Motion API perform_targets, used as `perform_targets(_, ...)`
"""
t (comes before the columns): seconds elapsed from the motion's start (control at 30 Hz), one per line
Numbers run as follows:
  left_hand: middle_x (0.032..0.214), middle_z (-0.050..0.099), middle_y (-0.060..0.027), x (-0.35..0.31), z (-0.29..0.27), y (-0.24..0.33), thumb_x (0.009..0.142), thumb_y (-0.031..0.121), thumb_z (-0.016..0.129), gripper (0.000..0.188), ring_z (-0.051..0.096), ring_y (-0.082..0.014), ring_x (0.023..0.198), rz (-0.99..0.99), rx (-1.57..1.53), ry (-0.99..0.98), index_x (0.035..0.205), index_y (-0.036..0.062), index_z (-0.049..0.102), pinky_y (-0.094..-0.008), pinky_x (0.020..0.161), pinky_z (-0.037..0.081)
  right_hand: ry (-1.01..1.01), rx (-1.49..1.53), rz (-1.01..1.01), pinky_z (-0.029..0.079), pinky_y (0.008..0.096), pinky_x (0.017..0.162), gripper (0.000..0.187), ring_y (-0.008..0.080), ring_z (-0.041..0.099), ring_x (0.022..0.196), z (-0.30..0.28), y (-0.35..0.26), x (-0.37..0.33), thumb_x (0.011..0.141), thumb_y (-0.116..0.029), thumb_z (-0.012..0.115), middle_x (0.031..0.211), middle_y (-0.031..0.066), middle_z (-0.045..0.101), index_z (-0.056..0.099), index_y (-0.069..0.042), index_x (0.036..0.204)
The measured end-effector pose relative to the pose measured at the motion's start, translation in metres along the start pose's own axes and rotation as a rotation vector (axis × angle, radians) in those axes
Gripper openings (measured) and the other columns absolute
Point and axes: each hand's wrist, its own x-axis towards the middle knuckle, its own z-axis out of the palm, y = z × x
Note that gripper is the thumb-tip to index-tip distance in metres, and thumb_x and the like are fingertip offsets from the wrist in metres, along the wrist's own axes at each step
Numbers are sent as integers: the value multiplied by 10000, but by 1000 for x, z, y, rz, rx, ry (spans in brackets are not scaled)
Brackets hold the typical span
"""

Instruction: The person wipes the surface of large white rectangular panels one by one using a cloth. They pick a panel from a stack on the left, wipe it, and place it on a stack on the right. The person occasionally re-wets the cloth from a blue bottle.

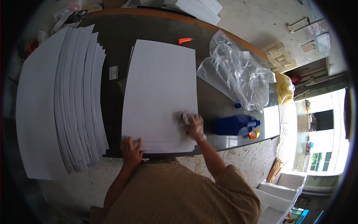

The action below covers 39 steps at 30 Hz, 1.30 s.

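Note:
A stack of large white sheets (pixel 160 86) lies on the dark table in front of me. My left hand (pixel 132 151) rests at the stack's near left corner, fingers apart, fingertips on the top sheet's edge. Over the lower right part of the top sheet, my right hand (pixel 196 128) is closed on a crumpled whitish cloth (pixel 185 118), pressed to the surface. That hand seems to wear a thin clear glove, and both hand and cloth are somewhat blurred. To its right a blue plastic bottle (pixel 235 125) lies on its side, uncapped, with a blue cap (pixel 238 106) beyond it.
A tall, fanned pile of white sheets (pixel 41 108) stands at the left. Crumpled clear plastic film (pixel 238 71) covers the table's far right. An orange cutter knife (pixel 184 40) lies beyond the stack. Tape rolls (pixel 254 134) sit by the bottle, near the table edge.

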Motion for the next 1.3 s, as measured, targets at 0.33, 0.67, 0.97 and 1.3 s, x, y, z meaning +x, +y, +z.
perform_targets(0.33, 1266, 432, -247, 0, -19, -6, 802, 334, 747, 665, 451, -412, 1177, -204, -61, 269, 1294, -30, 488, -533, 979, 391, 252, -12, 213, 434, 480, 662, 392, 377, 549, 801, -33, -58, -106, 772, -73, 726, 848, 187, 566, 596, -96, 1141)
perform_targets(0.67, 1075, 604, -241, 41, -2, -36, 807, 326, 735, 534, 608, -367, 984, -720, -471, 144, 1092, -95, 568, -510, 835, 504, 89, 33, 275, 473, 504, 805, 370, 399, 599, 924, -15, -42, -41, 834, -262, 733, 967, 199, 634, 636, -68, 1134)
perform_targets(0.97, 1090, 631, -101, 44, -50, 68, 928, 65, 627, 185, 640, -164, 923, -551, -1824, 224, 1071, -15, 541, -354, 796, 591, 193, 212, 260, 469, 506, 798, 443, 405, 582, 911, -15, -24, -49, 799, -279, 757, 952, 199, 615, 620, -47, 1150)
perform_targets(1.3, 983, 669, -105, 41, -98, 115, 960, 84, 573, 179, 694, -213, 822, -395, -1575, 450, 1102, -25, 588, -413, 706, 627, -27, 963, 954, 528, 386, 771, 597, 242, 649, 892, -94, -52, -44, 974, -493, 534, 1052, 162, 660, 468, -57, 1375)
